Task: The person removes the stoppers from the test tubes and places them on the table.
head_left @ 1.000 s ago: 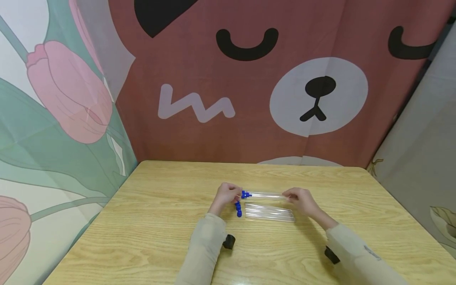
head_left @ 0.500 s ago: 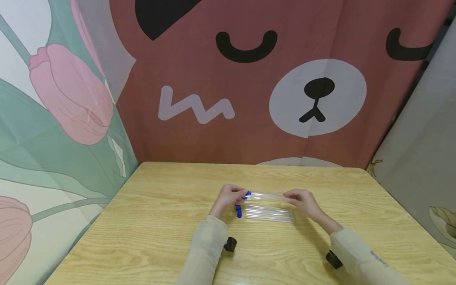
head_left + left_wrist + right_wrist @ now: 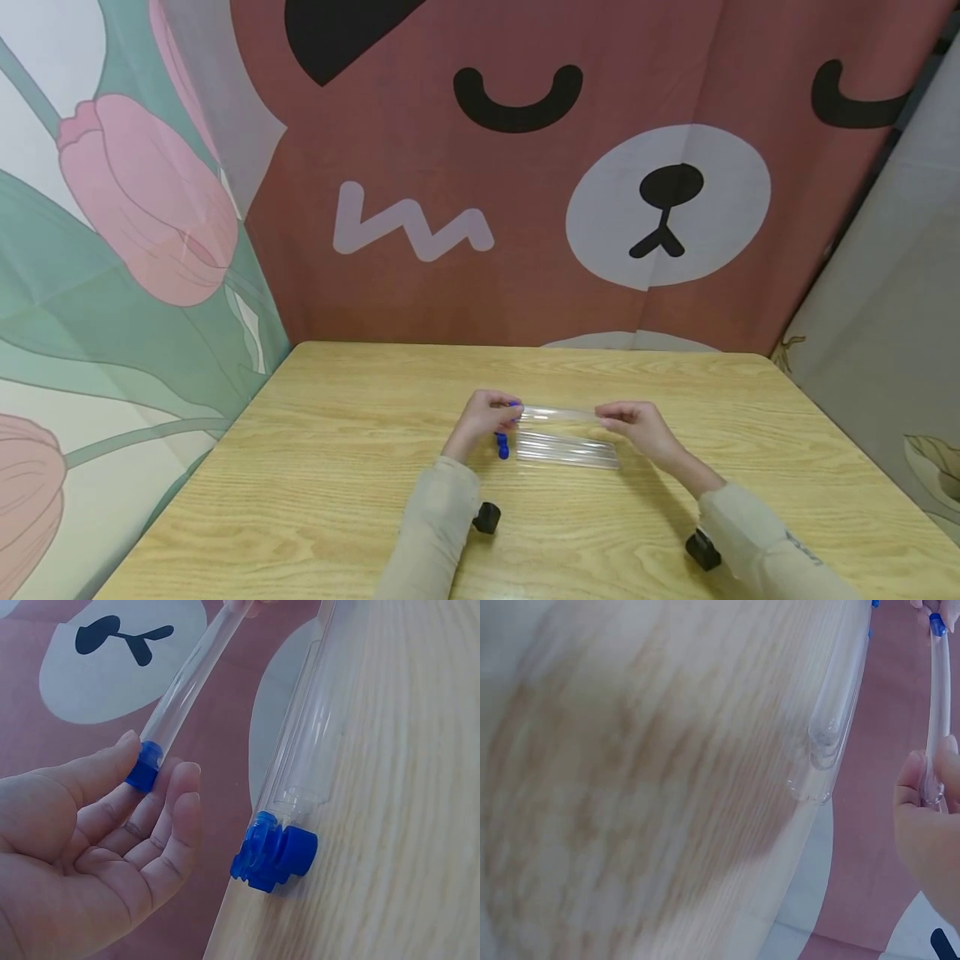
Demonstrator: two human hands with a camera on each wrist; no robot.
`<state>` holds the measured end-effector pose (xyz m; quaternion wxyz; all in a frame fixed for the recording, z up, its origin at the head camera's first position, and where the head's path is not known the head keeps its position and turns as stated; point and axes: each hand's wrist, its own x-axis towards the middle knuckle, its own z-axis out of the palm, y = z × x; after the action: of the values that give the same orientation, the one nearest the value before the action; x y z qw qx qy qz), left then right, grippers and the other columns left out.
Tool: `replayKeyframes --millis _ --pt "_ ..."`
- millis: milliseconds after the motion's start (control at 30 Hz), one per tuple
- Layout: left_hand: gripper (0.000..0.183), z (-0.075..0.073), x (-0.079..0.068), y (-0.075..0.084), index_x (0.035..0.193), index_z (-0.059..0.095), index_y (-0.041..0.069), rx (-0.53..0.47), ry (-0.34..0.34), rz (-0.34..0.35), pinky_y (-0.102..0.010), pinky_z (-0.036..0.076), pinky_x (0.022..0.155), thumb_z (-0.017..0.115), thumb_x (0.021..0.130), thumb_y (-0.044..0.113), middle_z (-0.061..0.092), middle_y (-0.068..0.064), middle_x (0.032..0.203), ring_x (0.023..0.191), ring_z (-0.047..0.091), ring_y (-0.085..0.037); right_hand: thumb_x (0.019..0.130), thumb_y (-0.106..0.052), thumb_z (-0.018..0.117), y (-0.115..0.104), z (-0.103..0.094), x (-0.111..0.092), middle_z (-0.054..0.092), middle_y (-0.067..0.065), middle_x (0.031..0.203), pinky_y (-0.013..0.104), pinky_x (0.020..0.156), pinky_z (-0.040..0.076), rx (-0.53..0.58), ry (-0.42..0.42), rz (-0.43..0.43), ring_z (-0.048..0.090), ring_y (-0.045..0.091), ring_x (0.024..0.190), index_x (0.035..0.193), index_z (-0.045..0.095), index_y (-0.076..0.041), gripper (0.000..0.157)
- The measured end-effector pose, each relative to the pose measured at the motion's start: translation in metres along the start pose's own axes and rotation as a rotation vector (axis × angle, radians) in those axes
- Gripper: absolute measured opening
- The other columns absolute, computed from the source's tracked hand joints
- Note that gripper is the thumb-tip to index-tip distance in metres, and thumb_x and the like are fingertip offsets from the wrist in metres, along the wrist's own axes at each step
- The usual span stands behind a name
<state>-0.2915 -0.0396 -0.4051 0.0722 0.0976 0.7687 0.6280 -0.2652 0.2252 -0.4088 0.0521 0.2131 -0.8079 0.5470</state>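
Note:
A clear test tube (image 3: 558,413) is held level above the table between the two hands. The left hand (image 3: 486,417) pinches a blue stopper (image 3: 144,766) at the tube's mouth between thumb and fingers, its other fingers loosely curled. In the left wrist view, part of the stopper overlaps the clear tube end. The right hand (image 3: 637,425) grips the rounded far end (image 3: 931,787) with thumb and fingertips. Just in front of the held tube, several more clear test tubes (image 3: 567,450) lie side by side. Loose blue stoppers (image 3: 274,851) lie by their open ends.
The wooden table (image 3: 337,500) runs back to a curtain with a printed bear (image 3: 525,292). A floral curtain (image 3: 150,350) hangs on the left, a pale one (image 3: 885,350) on the right. Black wrist devices (image 3: 487,517) sit below the sleeves.
The left hand has shifted slightly right and its fingers now cover most of the stopper at the tube's mouth. The right hand keeps hold of the far end, nearly still.

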Motion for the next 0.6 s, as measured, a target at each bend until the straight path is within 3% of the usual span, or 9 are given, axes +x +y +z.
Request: replayKeyframes --millis 167,367,600 --pt "0.018 0.0015 -0.0008 -0.0005 0.095 0.065 -0.006 -0.004 -0.002 0.005 -0.032 0.053 0.061 0.062 0.084 0.008 0.064 -0.014 0.078 0.065 0.062 -0.021 0.08 0.005 0.061 0.0029 0.0004 0.0005 0.055 0.033 0.103 0.021 0.067 0.051 0.035 0.004 0.039 0.062 0.016 0.083 0.104 0.053 0.021 0.03" --pt "0.017 0.0037 -0.0033 0.0007 0.092 0.065 -0.008 -0.006 0.006 0.011 -0.032 0.054 0.061 0.062 0.084 0.006 0.065 -0.012 0.075 0.067 0.064 -0.024 0.08 0.001 0.064 0.0027 0.0021 -0.0009 0.06 0.028 0.098 0.028 0.064 0.053 0.019 0.078 0.096 0.063 0.015 0.074 0.102 0.057 0.017 0.029" --pt "0.016 0.0051 -0.0042 0.0014 0.086 0.068 -0.007 -0.001 0.081 0.031 -0.034 0.054 0.061 0.066 0.081 0.008 0.065 -0.013 0.07 0.061 0.063 -0.022 0.08 0.0 0.064 0.0009 0.0059 -0.0017 0.061 0.026 0.096 0.025 0.061 0.052 0.013 0.118 0.124 0.063 0.017 0.071 0.101 0.059 0.016 0.027"
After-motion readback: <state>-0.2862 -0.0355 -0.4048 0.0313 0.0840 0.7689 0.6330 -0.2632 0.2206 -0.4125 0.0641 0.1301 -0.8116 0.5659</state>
